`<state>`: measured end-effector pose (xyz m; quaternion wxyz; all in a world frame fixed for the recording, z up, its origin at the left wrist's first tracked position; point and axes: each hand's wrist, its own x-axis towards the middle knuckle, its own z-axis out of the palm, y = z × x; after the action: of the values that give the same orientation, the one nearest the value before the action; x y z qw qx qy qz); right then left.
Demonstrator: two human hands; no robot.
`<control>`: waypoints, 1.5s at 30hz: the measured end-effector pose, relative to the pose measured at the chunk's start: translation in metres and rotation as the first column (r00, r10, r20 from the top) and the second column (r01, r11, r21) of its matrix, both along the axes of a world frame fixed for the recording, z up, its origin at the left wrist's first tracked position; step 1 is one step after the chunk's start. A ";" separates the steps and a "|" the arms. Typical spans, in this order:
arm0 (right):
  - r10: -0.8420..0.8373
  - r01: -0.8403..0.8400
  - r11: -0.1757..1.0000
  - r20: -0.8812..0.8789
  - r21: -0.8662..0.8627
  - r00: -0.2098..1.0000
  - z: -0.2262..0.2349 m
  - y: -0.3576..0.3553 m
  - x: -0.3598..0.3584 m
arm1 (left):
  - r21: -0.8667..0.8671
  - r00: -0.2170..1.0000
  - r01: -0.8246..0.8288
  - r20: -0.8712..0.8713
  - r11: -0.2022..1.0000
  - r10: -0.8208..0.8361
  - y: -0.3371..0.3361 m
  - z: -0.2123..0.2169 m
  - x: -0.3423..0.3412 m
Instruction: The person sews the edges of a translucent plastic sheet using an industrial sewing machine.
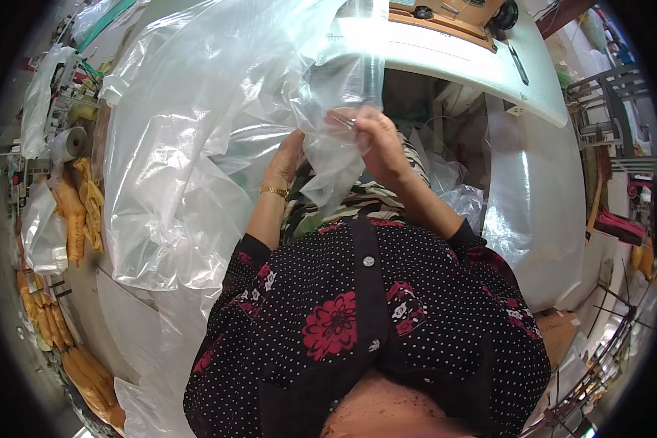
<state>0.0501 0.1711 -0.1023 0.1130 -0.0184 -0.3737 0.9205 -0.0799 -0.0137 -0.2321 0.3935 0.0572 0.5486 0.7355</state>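
A large sheet of clear plastic film [182, 160] spreads over the left side and rises toward the far middle. Its loose edge hangs down above my lap. My left hand [286, 157] is up against the film, a gold-coloured watch or bracelet [274, 190] at its wrist; its fingers disappear behind the folds. At the film's right edge, my right hand [379, 139] is closed, slightly blurred, around a small shiny metal tool [352, 123] too little to identify. The fingertips of that hand touch the film or lie just in front of it.
A white worktable [445, 58] curves across the far side, carrying a brown-based machine [445, 22] with a black wheel and a dark slim tool [518, 66]. More clear film [518, 197] hangs at right. Yellow-orange sleeve-like bundles [69, 219] and a roll [71, 144] are at left.
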 end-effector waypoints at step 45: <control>-0.580 0.374 0.627 0.090 0.684 0.809 -0.055 0.000 -0.035 | -0.478 0.337 -0.139 -0.846 0.867 -0.412 -0.008 0.178 0.102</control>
<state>0.0154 0.1711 -0.1574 0.2965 -0.2191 -0.6560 0.6586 0.0221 -0.0219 -0.0537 0.0734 0.4160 0.8253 0.3746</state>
